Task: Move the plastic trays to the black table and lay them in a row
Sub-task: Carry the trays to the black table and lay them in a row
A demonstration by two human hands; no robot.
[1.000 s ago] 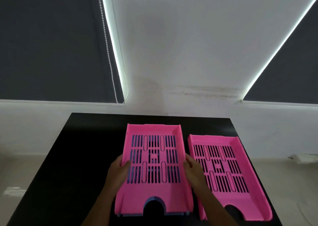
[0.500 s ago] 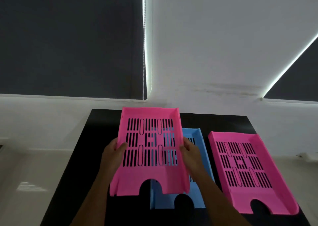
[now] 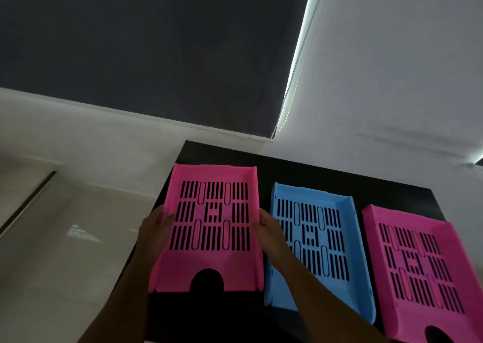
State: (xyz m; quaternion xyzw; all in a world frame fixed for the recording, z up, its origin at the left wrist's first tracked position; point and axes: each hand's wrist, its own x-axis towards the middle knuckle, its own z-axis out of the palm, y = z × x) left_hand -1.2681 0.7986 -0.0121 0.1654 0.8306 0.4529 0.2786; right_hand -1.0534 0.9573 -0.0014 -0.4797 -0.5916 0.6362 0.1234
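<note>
1. Both hands, left hand (image 3: 156, 227) and right hand (image 3: 269, 229), grip a pink slotted tray (image 3: 211, 227) by its sides at the black tabletop's (image 3: 300, 170) left end.
2. A blue tray (image 3: 313, 240) and second pink tray (image 3: 418, 264) already lie alongside; only setting this one down appears left.

Both hands gripping pink tray (image 3: 212, 227), blue tray (image 3: 313, 240) beside

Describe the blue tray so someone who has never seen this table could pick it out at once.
Find the black table against the white wall; three slotted plastic trays lie on it side by side. The blue tray is the middle one, flat on the table, with a pink tray to its right and another pink tray held by both hands to its left. It is the only blue one.
</note>
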